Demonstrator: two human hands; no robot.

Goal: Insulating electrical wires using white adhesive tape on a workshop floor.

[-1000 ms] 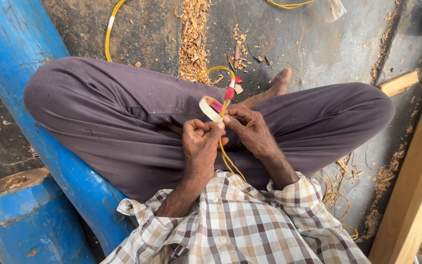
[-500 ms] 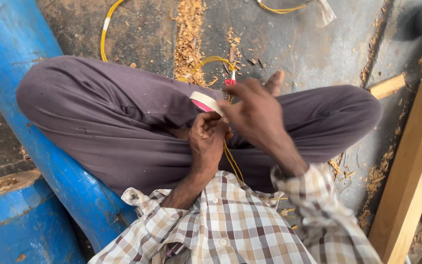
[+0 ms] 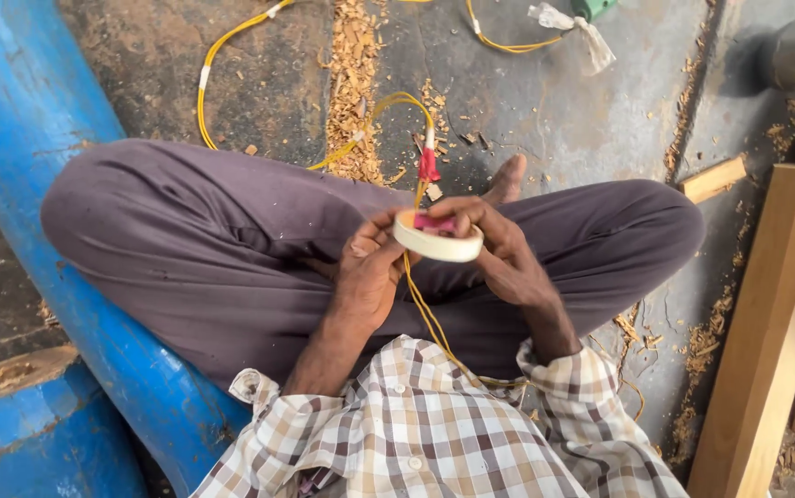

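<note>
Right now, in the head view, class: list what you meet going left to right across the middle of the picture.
Blue pipe → left hand → tape roll → right hand → wooden plank.

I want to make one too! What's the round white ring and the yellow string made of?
The white ring, held between the left hand and right hand, looks like a roll of tape, probably matte paper or thin plastic wound in layers. The yellow string looks like plastic-coated wire: smooth, slightly shiny, holding stiff curves. Its red wrapping looks like tape.
</note>
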